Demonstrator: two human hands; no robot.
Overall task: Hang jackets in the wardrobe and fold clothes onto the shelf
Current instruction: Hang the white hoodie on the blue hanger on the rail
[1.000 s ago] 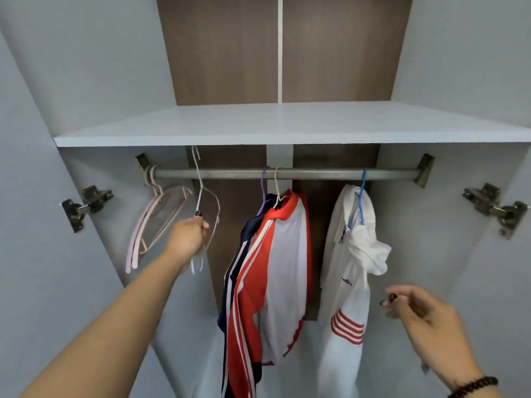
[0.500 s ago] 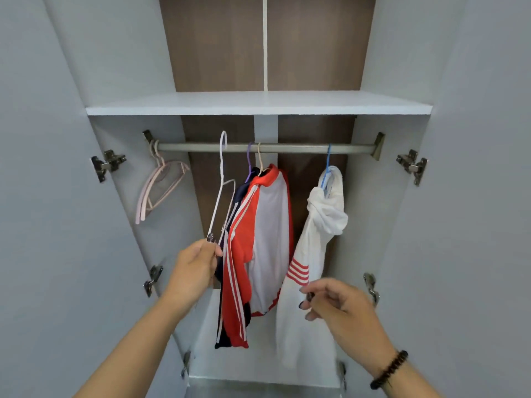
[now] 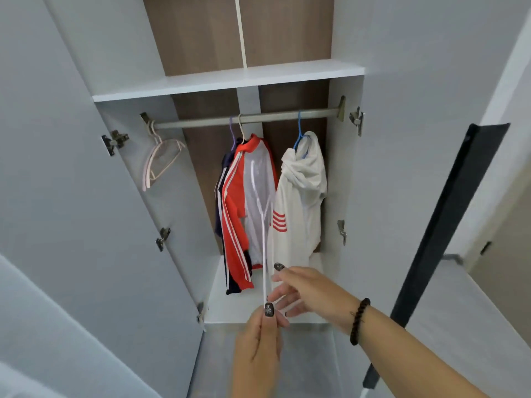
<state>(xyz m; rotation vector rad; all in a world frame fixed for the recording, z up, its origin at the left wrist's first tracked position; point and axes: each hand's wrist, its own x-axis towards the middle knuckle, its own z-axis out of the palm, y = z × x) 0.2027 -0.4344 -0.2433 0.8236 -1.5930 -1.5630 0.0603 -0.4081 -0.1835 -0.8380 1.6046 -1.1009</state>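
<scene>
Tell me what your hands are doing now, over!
Left hand pinches white hanger, off the rail. Right hand open, fingers at the hanger. Three jackets hung. Nothing blocking.

No readable text, labels, brands or numbers anywhere, jackets and wardrobe surfaces unmarked

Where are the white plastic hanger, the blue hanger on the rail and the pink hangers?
White plastic hanger (image 3: 263, 254): head view, on its thin arm above the left hand.
Blue hanger (image 3: 299, 130): head view, on its neck below the rail.
Pink hangers (image 3: 161, 159): head view, on the bundle's sloping arm.
</scene>
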